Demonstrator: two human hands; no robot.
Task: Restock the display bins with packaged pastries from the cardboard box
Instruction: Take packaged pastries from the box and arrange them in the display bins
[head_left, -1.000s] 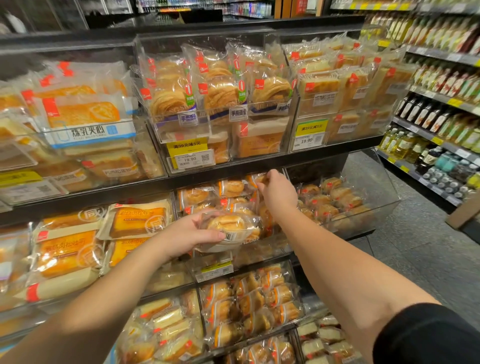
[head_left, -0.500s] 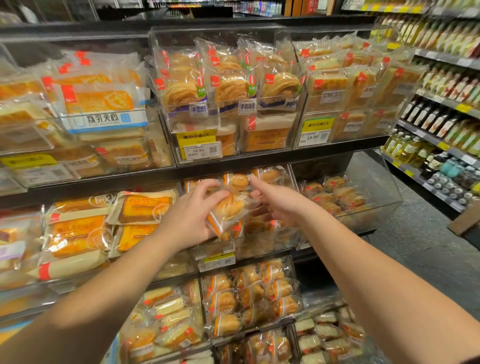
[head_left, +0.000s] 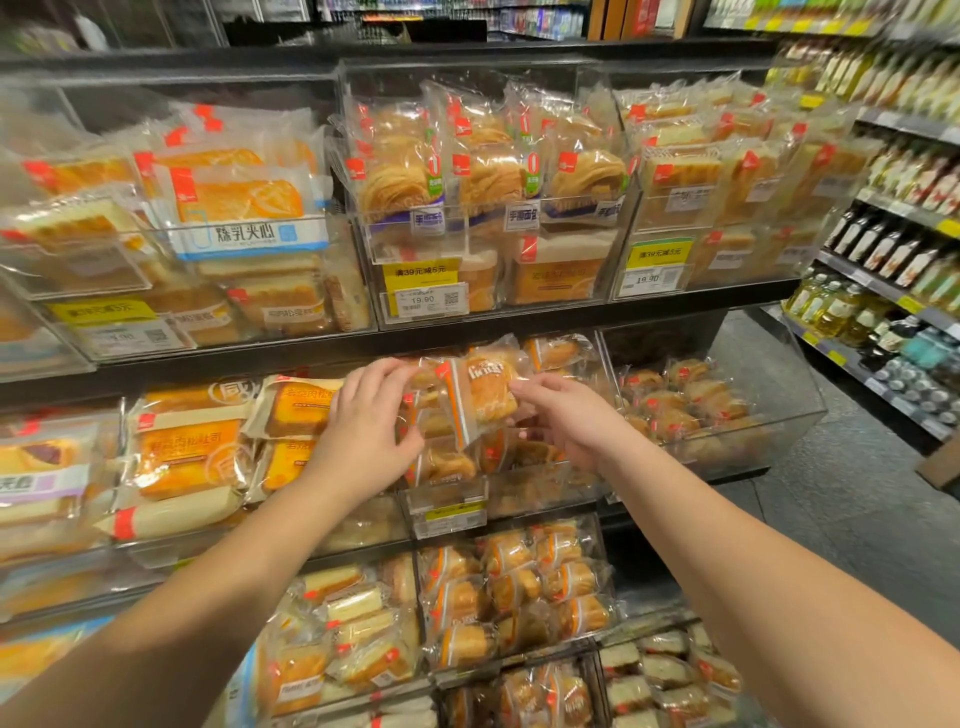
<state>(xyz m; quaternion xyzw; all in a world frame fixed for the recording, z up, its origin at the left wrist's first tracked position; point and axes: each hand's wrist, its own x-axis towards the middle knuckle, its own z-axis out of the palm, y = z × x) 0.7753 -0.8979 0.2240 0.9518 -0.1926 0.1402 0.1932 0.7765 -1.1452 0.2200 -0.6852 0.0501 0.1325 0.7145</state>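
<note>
Hands meet at a wrapped pastry (head_left: 485, 392) over the middle-shelf bin (head_left: 519, 483): left hand (head_left: 366, 423) pinches its 9 o'clock edge, right hand (head_left: 563, 415) seemingly grips its 3 o'clock corner, fingertips blurred.

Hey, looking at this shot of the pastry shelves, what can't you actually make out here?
- Cardboard box: nowhere in the head view, so how much stock is left is unknown.
- Left hand: its palm side faces away, so its grip on the pastry packet is unclear.
- Right hand: fingertips touch the packet's edge; a pinch can't be confirmed.
- Price tag under the middle bin: print too blurred to read.
- Bottom bins: cut off by the frame edge.
</note>
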